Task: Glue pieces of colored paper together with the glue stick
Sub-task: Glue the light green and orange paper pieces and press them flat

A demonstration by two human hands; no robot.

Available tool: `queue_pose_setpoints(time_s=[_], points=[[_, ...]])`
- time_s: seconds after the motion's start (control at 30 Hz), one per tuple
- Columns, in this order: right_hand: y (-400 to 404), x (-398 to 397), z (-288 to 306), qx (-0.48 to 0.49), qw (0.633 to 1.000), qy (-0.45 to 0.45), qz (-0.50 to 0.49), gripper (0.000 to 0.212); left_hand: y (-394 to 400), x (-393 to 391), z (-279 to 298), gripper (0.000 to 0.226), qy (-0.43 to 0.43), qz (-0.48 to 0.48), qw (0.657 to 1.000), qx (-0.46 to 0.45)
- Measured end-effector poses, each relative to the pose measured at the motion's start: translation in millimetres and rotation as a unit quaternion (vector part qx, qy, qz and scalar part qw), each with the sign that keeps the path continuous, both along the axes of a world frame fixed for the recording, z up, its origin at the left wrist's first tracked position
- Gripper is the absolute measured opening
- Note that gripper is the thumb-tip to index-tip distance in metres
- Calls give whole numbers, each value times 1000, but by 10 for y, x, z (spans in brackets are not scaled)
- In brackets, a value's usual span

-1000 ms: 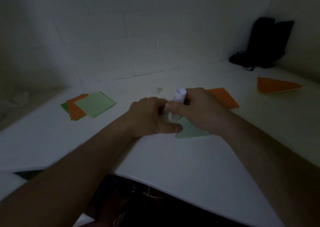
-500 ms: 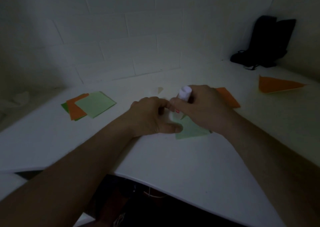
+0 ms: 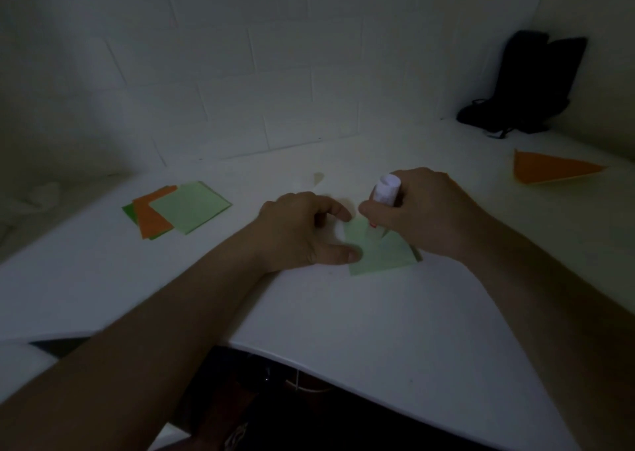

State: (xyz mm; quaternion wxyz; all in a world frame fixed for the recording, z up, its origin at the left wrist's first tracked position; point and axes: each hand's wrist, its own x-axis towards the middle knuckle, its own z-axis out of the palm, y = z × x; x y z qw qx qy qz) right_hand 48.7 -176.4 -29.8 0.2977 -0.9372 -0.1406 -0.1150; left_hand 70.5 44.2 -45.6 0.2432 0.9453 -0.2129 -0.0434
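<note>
The room was dimly lit, with the brightest area on the table (image 3: 378, 330) surface near its centre and darkness deepening toward the left and upper corners. The table was white and smooth, with a curved front edge cut inward toward the viewer. The rear wall (image 3: 275, 72) was white and divided by faint joints in a staggered brick-like pattern. A second wall (image 3: 601, 10) met it at a corner on the right. A black bag (image 3: 529, 86) stood upright in that corner on the table, leaning against the wall, with a strap trailing in front. Below the table edge the space was dark and indistinct.
</note>
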Motion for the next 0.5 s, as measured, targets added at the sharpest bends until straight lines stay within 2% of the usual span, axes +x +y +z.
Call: queue_pose_setpoints(time_s=[0.2,0.43,0.5], points=[[-163,35,-11,-15,1000,-9,-4,22,6,-3,-1,77,1,-1,1000,0],[-290,68,-11,-20,1000,-15,3,20,14,9,-11,63,-5,-4,1000,1],[-323,74,-18,-31,999,-24,4,24,13,13,-20,65,-8,-4,1000,-3]])
